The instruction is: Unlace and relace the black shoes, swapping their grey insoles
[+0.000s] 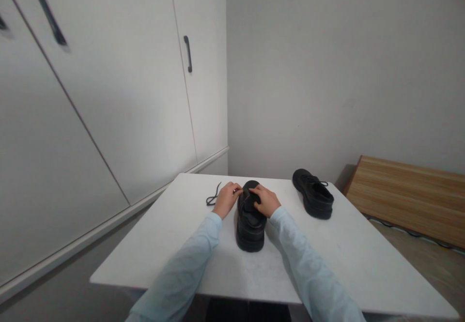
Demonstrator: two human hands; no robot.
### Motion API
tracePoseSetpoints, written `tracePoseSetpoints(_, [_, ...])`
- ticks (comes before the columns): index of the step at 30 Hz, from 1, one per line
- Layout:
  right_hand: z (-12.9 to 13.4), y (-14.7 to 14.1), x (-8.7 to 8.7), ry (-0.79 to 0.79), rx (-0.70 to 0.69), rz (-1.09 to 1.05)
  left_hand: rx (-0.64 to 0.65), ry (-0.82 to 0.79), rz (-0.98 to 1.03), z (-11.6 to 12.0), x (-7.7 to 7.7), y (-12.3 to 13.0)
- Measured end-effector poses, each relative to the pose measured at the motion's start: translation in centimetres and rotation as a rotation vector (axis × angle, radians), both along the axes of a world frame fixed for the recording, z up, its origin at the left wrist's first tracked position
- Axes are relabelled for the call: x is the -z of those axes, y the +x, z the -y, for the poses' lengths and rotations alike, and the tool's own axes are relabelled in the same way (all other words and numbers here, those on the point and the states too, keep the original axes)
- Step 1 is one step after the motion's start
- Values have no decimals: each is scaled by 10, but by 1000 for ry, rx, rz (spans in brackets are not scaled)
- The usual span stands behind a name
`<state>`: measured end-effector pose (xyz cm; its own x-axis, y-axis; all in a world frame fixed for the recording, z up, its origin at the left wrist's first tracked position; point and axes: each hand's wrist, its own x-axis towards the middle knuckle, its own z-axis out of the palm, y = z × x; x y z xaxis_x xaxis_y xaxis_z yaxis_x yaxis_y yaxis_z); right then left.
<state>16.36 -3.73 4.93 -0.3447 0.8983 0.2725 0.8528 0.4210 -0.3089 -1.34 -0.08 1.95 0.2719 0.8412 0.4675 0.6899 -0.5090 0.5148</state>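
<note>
White tbl (163,249) = ref pt. L of tbl: big white cabinet (119,94), flat doors w/ thin dark seams, pale ledge (156,193) along btm. Above & L of tbl, on the doors: short dark handle (188,54), longer handle (46,9) farther L, plus bit of a 3rd handle (2,23), cut off. Behind tbl: plain grey wall (327,70). R of tbl: wood-grain board (410,196), brown, w/ dark wavy strip (414,235), poss. cable, along lower edge; brownish floor (432,266) below.

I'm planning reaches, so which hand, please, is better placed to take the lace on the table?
Probably the left hand: the lace lies beside it, while the right hand is across the near shoe.
</note>
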Motion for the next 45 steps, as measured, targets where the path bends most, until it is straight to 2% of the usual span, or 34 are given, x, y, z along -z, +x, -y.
tracePoseSetpoints(4, [1,-11,-10,-25,27,179,13,-54,132,-1,2,0])
tracePoseSetpoints(7, [1,-21,-14,0,83,236,13,-93,218,0,3,1])
tracePoseSetpoints(17, [0,-27,-10,35,228,132,-8,-38,257,-1,10,6])
tracePoseSetpoints(23, [0,-27,-8,14,317,144,-4,-94,358,-4,14,9])
tracePoseSetpoints(36, [-1,-32,-6,47,300,156,75,-103,447,-4,17,10])
tracePoseSetpoints(45, [0,-30,-2,85,303,29,56,-85,409,-2,14,10])
